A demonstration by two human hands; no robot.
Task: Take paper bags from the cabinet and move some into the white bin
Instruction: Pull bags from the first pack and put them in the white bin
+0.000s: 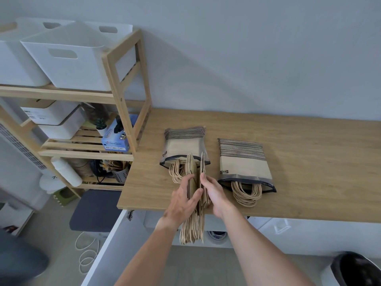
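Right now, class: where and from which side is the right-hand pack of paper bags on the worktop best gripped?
Grip the right-hand pack by its long side edges, from above. It lies flat on the worktop, and the loose twine handles spilling from its near open end give no firm hold.

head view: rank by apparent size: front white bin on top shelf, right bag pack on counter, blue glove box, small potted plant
1. front white bin
2. right bag pack
3. blue glove box
4. potted plant

The pack lies nearer the camera than the bin, so the true gap is probably larger.

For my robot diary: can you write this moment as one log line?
left hand: holds paper bags | right hand: holds them too | two packs on worktop | white bin: on shelf
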